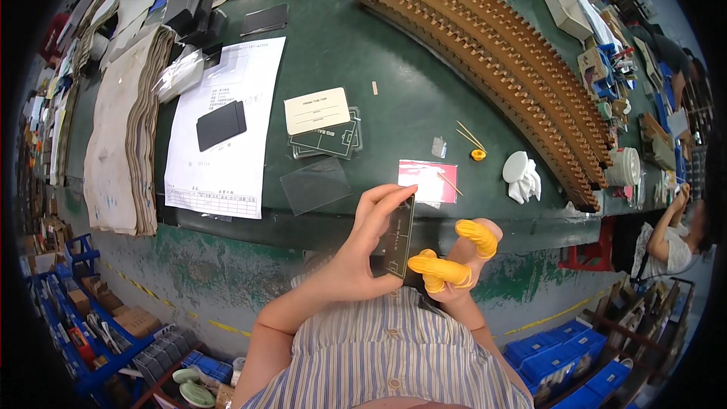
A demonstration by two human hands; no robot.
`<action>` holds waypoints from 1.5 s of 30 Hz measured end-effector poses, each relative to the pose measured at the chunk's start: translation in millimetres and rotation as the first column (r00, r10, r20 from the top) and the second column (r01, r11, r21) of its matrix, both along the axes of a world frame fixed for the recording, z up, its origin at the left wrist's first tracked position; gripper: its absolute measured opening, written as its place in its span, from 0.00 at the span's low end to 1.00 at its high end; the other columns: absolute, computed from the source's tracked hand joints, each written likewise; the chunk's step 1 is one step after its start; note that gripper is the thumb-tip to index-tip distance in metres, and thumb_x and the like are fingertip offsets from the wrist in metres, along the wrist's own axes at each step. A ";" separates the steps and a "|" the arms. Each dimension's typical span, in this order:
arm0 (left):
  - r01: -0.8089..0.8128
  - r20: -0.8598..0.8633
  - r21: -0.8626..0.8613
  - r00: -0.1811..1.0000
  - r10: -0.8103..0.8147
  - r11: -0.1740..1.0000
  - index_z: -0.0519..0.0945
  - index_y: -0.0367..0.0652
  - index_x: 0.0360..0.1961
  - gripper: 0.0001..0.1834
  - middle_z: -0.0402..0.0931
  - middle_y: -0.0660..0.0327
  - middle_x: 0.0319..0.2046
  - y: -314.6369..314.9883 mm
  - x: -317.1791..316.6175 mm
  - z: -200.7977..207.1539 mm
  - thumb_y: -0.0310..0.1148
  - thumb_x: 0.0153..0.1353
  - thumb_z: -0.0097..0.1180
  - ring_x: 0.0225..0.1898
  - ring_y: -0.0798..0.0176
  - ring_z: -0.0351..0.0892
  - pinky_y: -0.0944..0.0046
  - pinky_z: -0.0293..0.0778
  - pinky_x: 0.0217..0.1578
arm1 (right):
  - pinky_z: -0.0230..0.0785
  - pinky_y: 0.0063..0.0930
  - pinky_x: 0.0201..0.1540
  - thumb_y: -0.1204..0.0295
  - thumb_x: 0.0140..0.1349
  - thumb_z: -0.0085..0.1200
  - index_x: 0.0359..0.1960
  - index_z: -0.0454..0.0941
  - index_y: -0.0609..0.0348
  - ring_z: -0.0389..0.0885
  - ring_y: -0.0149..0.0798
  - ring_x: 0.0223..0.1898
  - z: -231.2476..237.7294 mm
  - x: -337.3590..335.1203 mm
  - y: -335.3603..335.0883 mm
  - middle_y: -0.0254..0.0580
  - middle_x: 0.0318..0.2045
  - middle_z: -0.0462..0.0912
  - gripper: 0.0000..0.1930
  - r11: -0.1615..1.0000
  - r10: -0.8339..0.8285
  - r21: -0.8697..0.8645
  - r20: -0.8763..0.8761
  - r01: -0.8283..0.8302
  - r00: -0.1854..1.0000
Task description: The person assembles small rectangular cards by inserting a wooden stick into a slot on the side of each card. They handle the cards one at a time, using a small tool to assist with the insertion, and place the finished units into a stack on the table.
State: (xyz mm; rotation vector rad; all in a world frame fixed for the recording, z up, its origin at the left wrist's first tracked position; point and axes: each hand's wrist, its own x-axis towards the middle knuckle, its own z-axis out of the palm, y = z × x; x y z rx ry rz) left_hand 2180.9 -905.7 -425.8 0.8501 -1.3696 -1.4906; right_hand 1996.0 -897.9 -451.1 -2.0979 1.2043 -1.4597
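Observation:
My left hand grips a dark green card with pale line markings by its edges, near the table's front edge. The card is tilted up on its side. My right hand has yellow finger cots on some fingers; they are bent and apart, one tip close to the card's lower right edge. Whether that tip touches the card I cannot tell. Beyond the hands lie a pink-and-white card and a clear plastic sleeve. A cream card rests on a stack of dark green cards.
Curved slotted racks span the table's right side. Thin wooden sticks, a yellow finger cot and a white cloth bundle lie nearer. Leftward are black cards on a printed sheet and stacked brown sheets. Someone sits far right.

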 end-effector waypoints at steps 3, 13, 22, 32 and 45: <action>0.000 -0.001 -0.002 1.000 0.000 1.000 0.52 0.35 0.71 0.52 0.46 0.55 0.64 0.6 1.0 -0.5 0.20 0.40 0.59 0.70 0.59 0.52 0.52 0.49 0.72 | 0.61 0.40 0.51 0.61 0.51 0.68 0.48 0.75 0.45 0.61 0.45 0.53 3.5 -9.5 -3.3 0.43 0.50 0.59 0.23 0.997 0.083 0.003 -0.170 -0.083 0.982; -0.004 0.014 -0.018 1.000 0.004 1.000 0.52 0.36 0.71 0.52 0.46 0.55 0.64 1.8 0.5 -1.3 0.19 0.40 0.58 0.71 0.58 0.52 0.53 0.50 0.71 | 0.64 0.37 0.52 0.62 0.50 0.70 0.56 0.72 0.49 0.60 0.43 0.54 4.5 -11.8 -4.8 0.42 0.49 0.55 0.30 0.993 0.108 -0.028 -0.257 -0.119 0.960; 0.006 0.042 0.030 0.999 -0.007 1.000 0.53 0.37 0.71 0.51 0.45 0.56 0.65 3.7 1.4 4.1 0.16 0.40 0.55 0.71 0.57 0.53 0.55 0.51 0.71 | 0.57 0.46 0.51 0.63 0.56 0.64 0.36 0.84 0.29 0.61 0.50 0.53 0.7 -0.6 0.7 0.43 0.52 0.67 0.08 1.000 -0.021 0.017 -0.073 0.022 0.997; 0.000 0.078 -0.012 0.997 0.000 1.000 0.53 0.38 0.71 0.51 0.45 0.56 0.65 3.3 1.8 1.4 0.16 0.40 0.55 0.71 0.56 0.54 0.58 0.53 0.68 | 0.56 0.47 0.51 0.61 0.57 0.63 0.36 0.83 0.27 0.62 0.51 0.52 3.7 -2.8 1.5 0.43 0.52 0.67 0.07 0.998 -0.050 0.034 -0.104 0.054 0.993; -0.004 0.115 -0.037 0.993 0.009 0.999 0.53 0.39 0.71 0.51 0.46 0.57 0.64 3.0 2.0 -1.2 0.18 0.41 0.59 0.70 0.56 0.55 0.61 0.54 0.67 | 0.57 0.37 0.49 0.46 0.46 0.68 0.54 0.65 0.60 0.60 0.39 0.48 -15.1 -12.9 0.8 0.40 0.45 0.56 0.41 0.996 0.079 0.026 0.017 -0.079 0.997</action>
